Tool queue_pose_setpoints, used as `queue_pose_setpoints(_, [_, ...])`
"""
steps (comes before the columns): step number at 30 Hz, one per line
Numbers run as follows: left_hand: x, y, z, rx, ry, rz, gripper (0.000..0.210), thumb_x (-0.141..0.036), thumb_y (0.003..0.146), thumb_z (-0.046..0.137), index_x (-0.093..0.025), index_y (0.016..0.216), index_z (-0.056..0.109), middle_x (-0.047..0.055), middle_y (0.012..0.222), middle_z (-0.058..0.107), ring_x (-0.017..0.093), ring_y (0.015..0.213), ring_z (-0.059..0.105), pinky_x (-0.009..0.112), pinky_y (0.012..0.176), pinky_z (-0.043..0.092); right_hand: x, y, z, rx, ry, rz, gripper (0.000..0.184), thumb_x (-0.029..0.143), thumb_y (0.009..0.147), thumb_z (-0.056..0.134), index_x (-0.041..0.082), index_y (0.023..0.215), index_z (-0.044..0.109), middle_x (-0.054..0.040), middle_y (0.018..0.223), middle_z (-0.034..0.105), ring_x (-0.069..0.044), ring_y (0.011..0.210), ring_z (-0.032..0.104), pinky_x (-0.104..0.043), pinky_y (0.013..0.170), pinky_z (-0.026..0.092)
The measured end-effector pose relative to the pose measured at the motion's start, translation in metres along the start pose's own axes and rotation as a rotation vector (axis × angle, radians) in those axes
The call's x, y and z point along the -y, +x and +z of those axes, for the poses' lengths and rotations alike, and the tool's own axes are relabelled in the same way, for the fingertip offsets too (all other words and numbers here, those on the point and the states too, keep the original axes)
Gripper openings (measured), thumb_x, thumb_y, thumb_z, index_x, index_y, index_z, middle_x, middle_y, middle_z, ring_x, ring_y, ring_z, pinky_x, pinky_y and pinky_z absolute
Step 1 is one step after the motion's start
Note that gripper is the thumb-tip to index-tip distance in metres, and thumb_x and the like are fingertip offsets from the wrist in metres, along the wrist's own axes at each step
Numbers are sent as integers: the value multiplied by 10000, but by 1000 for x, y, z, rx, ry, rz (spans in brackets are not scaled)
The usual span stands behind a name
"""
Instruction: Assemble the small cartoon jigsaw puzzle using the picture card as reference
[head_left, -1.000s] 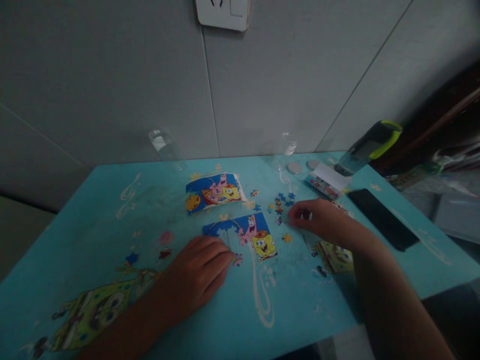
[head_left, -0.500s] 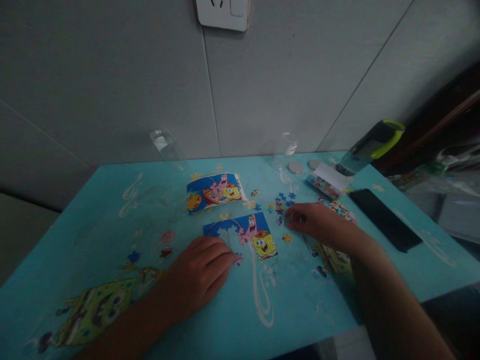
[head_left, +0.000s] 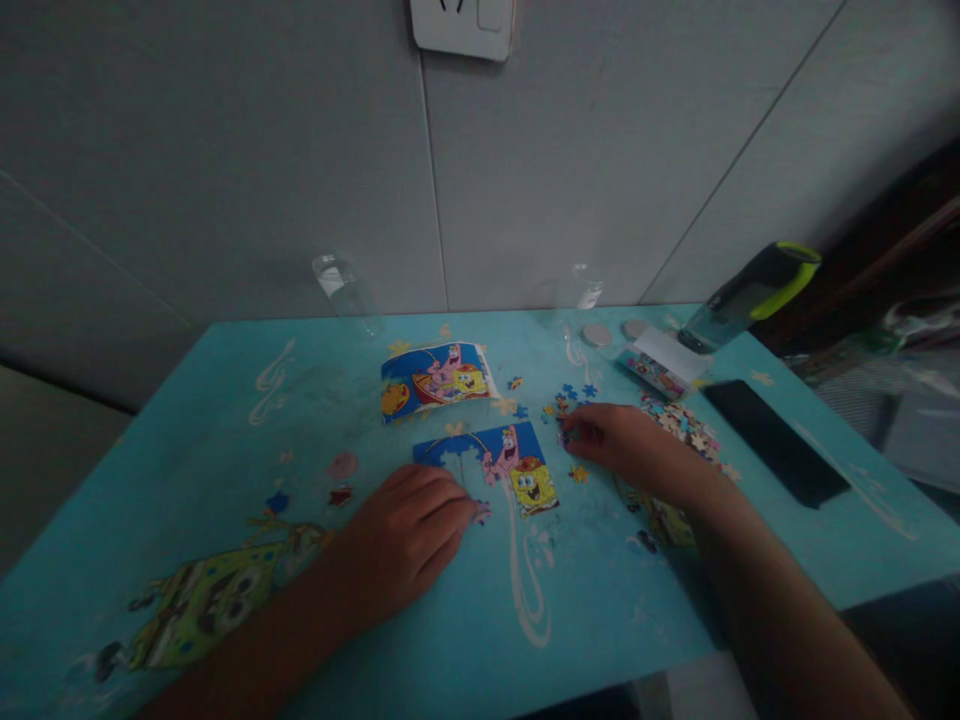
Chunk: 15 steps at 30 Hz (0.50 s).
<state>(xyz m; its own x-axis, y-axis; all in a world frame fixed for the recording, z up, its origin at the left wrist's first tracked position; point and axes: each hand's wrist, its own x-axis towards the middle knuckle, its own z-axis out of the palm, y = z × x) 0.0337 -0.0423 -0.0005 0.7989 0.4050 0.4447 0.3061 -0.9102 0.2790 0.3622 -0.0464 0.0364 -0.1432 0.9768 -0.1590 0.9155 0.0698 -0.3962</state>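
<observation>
Your L hand (head_left: 421,522) pinches pink pc (head_left: 482,512), near side of part-built puzzle (head_left: 508,457) on worktop (head_left: 600,620); R hand (head_left: 621,442) at loose pcs (head_left: 568,391), grip unclear. Check tabs vs. ref. pic (head_left: 441,382), align, press flat gently.

Blue, pink and yellow puzzle (head_left: 519,462) — turquoise tabletop (head_left: 450,650) with white swirls (head_left: 515,570)

Dim light falls on a grey panelled wall (head_left: 262,150) with a white socket (head_left: 463,28), behind a turquoise table (head_left: 592,615).
</observation>
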Motion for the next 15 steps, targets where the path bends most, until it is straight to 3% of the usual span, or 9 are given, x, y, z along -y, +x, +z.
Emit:
queue_pose_setpoints(9, [-1,2,-2,8,9,-9,168,-156,1010,530,-161,1098,672,61,996,690,210,967,610,402,875,522,-1,2,-4,-63,42,-1,131,349,872,675,234,907,728,-32,843,715,-177,737,634,-300,677,448])
queue_pose_setpoints(15, [-3,3,-2,29,8,-12,154,-161,1006,543,-153,1093,670,64,996,696,220,962,615,416,862,524,6,-2,-8,41,295,-26,184,395,886,658,223,869,720,-15,766,705,-155,678,615,-285,627,457])
